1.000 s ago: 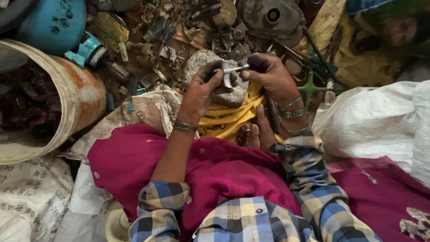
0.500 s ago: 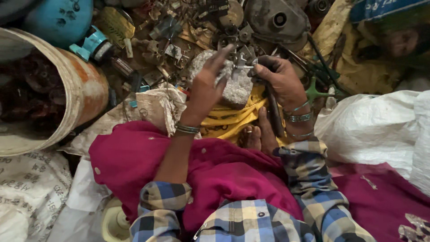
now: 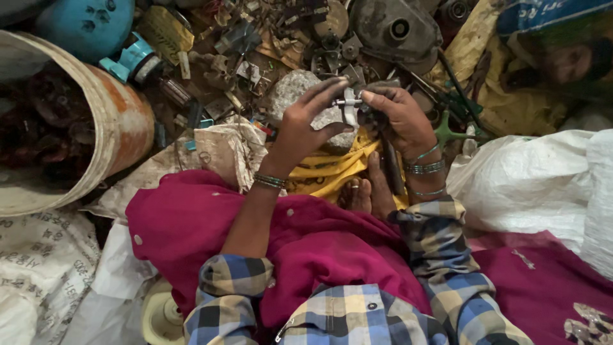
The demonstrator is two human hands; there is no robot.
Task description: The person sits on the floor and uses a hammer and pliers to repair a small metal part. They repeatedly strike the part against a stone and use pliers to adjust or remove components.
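— Head view, nearest first: what do the hands hold?
— Right hand grips a small metal part; left hand pinches its other end, fingers spread.
— And beyond?
— Grey stone just beneath, then scrap metal and a rusty bucket at left.

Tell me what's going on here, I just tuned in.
A person sits among heaps of metal scrap, working over a grey stone that rests on a yellow cloth. Both hands meet on a small silvery metal part: the right hand grips it, while the left hand pinches its other end with fingers spread. A rusty white bucket lies to the left, white sacks to the right.
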